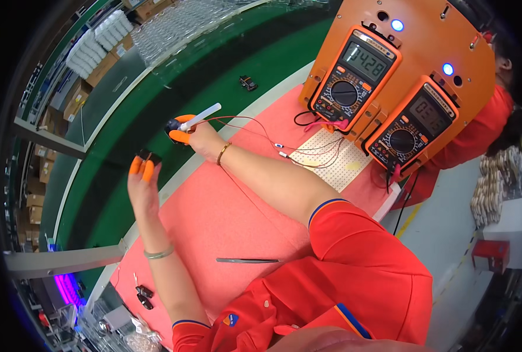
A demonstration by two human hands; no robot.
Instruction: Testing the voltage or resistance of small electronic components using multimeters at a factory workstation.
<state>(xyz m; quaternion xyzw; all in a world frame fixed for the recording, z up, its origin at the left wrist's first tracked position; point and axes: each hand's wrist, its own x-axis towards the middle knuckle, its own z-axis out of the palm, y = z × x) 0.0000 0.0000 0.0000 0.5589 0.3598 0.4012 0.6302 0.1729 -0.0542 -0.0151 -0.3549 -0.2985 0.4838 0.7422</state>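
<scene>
Over the edge of the green conveyor belt, my left hand [143, 189] pinches a small black part [150, 156] between fingers wearing orange finger cots. To its right, my right hand [203, 139] is closed round a white pen-shaped stick [202, 116] that tilts up to the right. Orange cots cover some of these fingers too. A small dark part [171, 125] shows at the fingertips; whether the stick touches it I cannot tell. Thin red wires [243, 117] run from near this hand toward two orange multimeters, a left one [355, 73] and a right one [412, 130], both with lit displays.
Tweezers [247, 260] lie on the pink mat [214, 217]. Several small black parts [145, 296] rest at its lower left corner, and another black part [248, 83] sits on the green belt [214, 88]. A perforated board [325, 157] lies below the orange meter stand [416, 35]. A co-worker's red sleeve [478, 132] is behind it.
</scene>
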